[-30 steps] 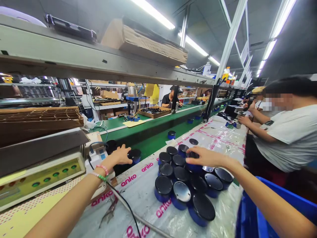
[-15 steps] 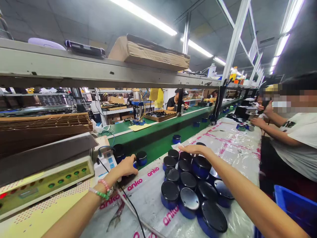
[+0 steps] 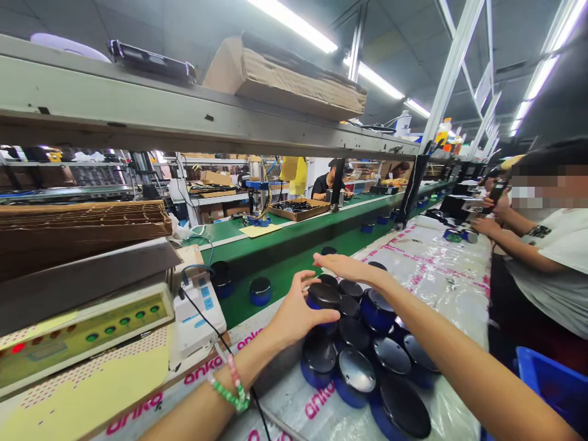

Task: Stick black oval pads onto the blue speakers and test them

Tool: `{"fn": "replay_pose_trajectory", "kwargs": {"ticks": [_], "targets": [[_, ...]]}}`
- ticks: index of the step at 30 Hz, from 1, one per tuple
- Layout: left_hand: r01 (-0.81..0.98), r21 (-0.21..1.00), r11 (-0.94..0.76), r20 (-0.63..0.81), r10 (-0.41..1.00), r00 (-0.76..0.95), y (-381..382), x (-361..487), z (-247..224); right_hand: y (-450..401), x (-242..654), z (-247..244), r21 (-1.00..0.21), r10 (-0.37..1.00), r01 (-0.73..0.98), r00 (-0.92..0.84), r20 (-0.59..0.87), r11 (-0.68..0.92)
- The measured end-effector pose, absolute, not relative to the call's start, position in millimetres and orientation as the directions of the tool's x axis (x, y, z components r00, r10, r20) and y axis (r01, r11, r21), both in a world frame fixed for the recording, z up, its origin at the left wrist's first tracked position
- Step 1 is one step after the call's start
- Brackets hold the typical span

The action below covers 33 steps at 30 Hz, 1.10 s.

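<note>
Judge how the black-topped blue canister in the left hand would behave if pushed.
The black-topped blue canister looks rigid, its round rim undeformed beside the left hand. Its glossy top may be slippery. Squat and broad, it probably won't tip easily upright, but its round wall could roll if laid sideways.

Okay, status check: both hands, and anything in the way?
Left hand: grip around black-topped blue canister. Right hand: open, above other canisters. Black cable passes under left wrist.
</note>
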<state>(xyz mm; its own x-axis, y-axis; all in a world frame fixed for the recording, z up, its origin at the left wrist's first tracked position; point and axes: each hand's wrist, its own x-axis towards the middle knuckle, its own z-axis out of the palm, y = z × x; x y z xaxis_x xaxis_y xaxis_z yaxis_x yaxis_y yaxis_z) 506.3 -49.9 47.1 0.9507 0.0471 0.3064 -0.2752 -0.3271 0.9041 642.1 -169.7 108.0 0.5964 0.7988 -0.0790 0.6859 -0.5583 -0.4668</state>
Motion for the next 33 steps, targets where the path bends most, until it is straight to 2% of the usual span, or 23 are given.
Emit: {"fn": "replay_pose_trajectory", "kwargs": {"ticks": [3, 5, 7, 10, 13, 17, 21, 25, 28, 33], "targets": [[-0.26, 0.883, -0.391, 0.336, 0.14, 0.931, -48.9, 513.8, 49.0, -179.1, 611.9, 118.6, -0.467, 0.862, 0.758, 0.507, -0.019, -0.456], [-0.22, 0.854, -0.471, 0.315, 0.131, 0.94, -37.9, 519.1, 51.7, -183.3, 601.4, 119.8, -0.425, 0.87, 0.784, 0.494, -0.014, -0.452], [-0.135, 0.811, -0.569, 0.25, 0.128, 0.96, -16.7, 523.0, 51.8, -187.5, 602.6, 117.4, -0.366, 0.85, 0.788, 0.526, -0.017, -0.495], [0.041, 0.717, -0.696, 0.156, 0.218, 0.963, 25.6, 523.1, 45.5, -197.8, 618.5, 111.0, -0.279, 0.793, 0.758, 0.608, -0.027, -0.59], [0.092, 0.634, -0.768, 0.154, 0.241, 0.958, 52.6, 518.8, 39.5, -211.9, 633.9, 105.2, -0.238, 0.749, 0.719, 0.66, -0.061, -0.653], [-0.101, 0.572, -0.814, 0.253, 0.058, 0.966, 21.1, 513.4, 48.1, -221.3, 640.9, 99.9, -0.281, 0.742, 0.697, 0.663, -0.1, -0.66], [-0.358, 0.535, -0.765, 0.312, -0.215, 0.925, -58.3, 510.4, 59.5, -214.6, 643.6, 101.9, -0.34, 0.708, 0.667, 0.706, 0.005, -0.663], [-0.385, 0.506, -0.771, 0.25, -0.296, 0.922, -82.3, 519.2, 61.8, -221.0, 641.6, 113.5, -0.358, 0.631, 0.628, 0.766, 0.126, -0.691], [-0.252, 0.495, -0.831, 0.184, -0.183, 0.966, -30.6, 530.5, 74.0, -246.1, 633.7, 122.6, -0.358, 0.595, 0.623, 0.779, 0.198, -0.696], [0.249, 0.382, -0.89, 0.071, 0.296, 0.952, 87.3, 544.1, 93.3, -271.7, 635.0, 125.7, -0.312, 0.602, 0.643, 0.765, 0.228, -0.699]]}}
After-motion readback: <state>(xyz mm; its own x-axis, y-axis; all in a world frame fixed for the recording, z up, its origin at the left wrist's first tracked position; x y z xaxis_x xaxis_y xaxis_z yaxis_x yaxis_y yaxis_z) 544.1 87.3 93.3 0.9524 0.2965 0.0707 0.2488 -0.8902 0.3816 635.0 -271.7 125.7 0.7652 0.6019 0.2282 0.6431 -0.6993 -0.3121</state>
